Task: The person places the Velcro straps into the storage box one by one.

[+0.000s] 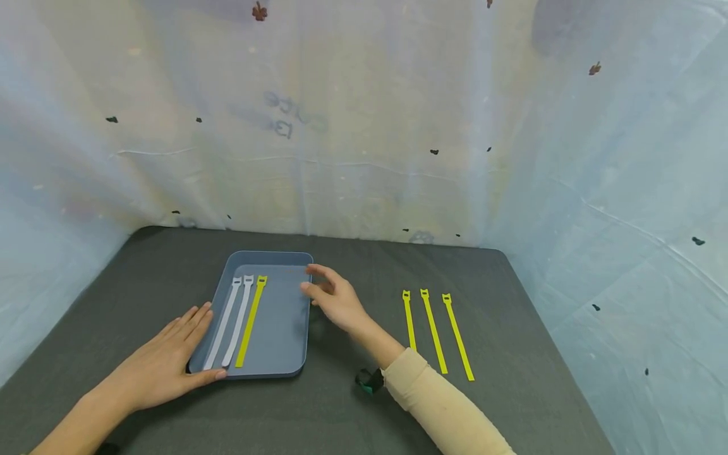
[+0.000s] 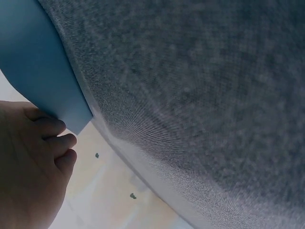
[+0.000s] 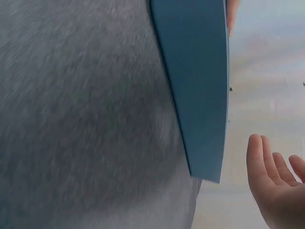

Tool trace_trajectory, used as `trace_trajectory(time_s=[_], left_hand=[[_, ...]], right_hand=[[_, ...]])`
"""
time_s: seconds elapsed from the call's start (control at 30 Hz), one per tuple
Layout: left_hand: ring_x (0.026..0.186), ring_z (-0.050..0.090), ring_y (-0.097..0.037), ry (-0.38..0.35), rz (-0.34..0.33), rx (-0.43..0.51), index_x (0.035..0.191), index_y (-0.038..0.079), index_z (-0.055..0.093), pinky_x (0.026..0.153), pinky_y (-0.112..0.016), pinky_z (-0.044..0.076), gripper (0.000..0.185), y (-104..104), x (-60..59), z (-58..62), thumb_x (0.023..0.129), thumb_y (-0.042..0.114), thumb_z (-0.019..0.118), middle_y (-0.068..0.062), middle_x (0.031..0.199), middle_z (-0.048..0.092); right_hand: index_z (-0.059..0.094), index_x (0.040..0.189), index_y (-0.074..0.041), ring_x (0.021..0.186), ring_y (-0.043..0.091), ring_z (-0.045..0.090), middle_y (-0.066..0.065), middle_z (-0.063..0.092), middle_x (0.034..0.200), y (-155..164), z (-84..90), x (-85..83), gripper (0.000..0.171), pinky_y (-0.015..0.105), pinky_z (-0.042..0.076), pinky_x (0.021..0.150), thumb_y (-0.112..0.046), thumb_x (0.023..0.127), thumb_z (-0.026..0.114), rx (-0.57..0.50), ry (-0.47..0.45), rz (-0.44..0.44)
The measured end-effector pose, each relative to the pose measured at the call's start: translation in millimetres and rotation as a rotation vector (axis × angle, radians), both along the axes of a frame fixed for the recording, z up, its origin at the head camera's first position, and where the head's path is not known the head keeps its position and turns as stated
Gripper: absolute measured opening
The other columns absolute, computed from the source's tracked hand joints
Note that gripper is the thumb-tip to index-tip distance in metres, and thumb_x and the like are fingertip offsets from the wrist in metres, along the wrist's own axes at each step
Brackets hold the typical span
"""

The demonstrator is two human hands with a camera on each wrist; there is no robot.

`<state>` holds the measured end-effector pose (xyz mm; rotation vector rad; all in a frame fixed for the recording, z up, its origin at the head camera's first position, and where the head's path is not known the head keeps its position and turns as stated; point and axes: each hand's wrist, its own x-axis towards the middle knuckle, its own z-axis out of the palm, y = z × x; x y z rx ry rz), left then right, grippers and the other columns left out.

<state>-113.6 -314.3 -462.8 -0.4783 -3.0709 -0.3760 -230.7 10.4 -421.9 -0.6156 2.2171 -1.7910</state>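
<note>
A blue-grey tray [image 1: 284,328] lies on the dark table and holds two white straps [image 1: 230,319] and one yellow strap [image 1: 251,319] side by side. My left hand [image 1: 170,357] rests flat against the tray's near left corner, its fingers straight; the left wrist view shows its fingers [image 2: 55,140] touching the tray wall [image 2: 33,71]. My right hand [image 1: 332,297] hovers open at the tray's right rim, fingers relaxed and holding nothing. The right wrist view shows the tray's side [image 3: 195,81] with those fingertips [image 3: 267,167] just off it.
Three yellow straps [image 1: 433,328] lie in a row on the grey table [image 1: 364,404] to the right of my right arm. A pale plastic sheet [image 1: 364,126] walls in the back and both sides. A small dark-green object [image 1: 368,380] lies by my right sleeve.
</note>
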Motion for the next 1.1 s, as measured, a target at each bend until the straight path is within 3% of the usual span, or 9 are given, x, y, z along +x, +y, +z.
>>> trace_trajectory(time_s=[0.2,0.5,0.73,0.9,1.1], left_hand=[[0.156,0.019,-0.045,-0.008,0.003,0.002,0.165,-0.002,0.016,0.129,-0.042,-0.006,0.115,0.3,0.0,0.2,0.091,0.072,0.063,-0.023,0.171,0.018],[0.155,0.021,-0.047,-0.012,0.006,-0.005,0.164,-0.003,0.017,0.13,-0.051,0.002,0.115,1.1,-0.1,1.2,0.091,0.073,0.063,-0.025,0.17,0.019],[0.155,0.021,-0.047,-0.006,0.001,-0.006,0.164,-0.003,0.017,0.13,-0.047,-0.002,0.115,2.0,-0.8,0.8,0.091,0.072,0.063,-0.025,0.17,0.019],[0.155,0.02,-0.046,0.012,-0.004,-0.022,0.164,-0.004,0.018,0.128,-0.038,-0.01,0.113,1.1,-0.1,-1.3,0.092,0.072,0.061,-0.024,0.171,0.018],[0.156,0.019,-0.045,0.039,-0.018,-0.038,0.164,-0.004,0.016,0.125,-0.032,-0.015,0.111,-0.6,2.1,-3.6,0.095,0.07,0.06,-0.024,0.171,0.016]], right_hand=[[0.047,0.155,-0.009,0.13,0.032,0.061,0.015,0.048,0.157,25.4,-3.5,-6.1,0.05,0.051,0.055,0.1,-0.021,0.108,0.059,-0.033,0.02,-0.021],[0.05,0.154,-0.012,0.13,0.031,0.061,0.014,0.049,0.156,70.2,-15.9,-17.3,0.05,0.051,0.055,0.1,-0.024,0.107,0.061,-0.025,0.024,-0.135],[0.05,0.154,-0.013,0.13,0.032,0.06,0.012,0.05,0.156,105.0,-22.9,-22.0,0.05,0.054,0.053,0.102,-0.027,0.107,0.062,0.016,-0.005,-0.229],[0.05,0.154,-0.014,0.127,0.031,0.062,0.011,0.052,0.155,127.3,-28.7,-25.4,0.05,0.054,0.055,0.099,-0.028,0.107,0.062,0.08,0.017,-0.254],[0.049,0.154,-0.012,0.122,0.03,0.065,0.011,0.054,0.153,151.7,-37.0,-26.8,0.052,0.047,0.059,0.093,-0.029,0.106,0.063,0.229,0.049,-0.285]])
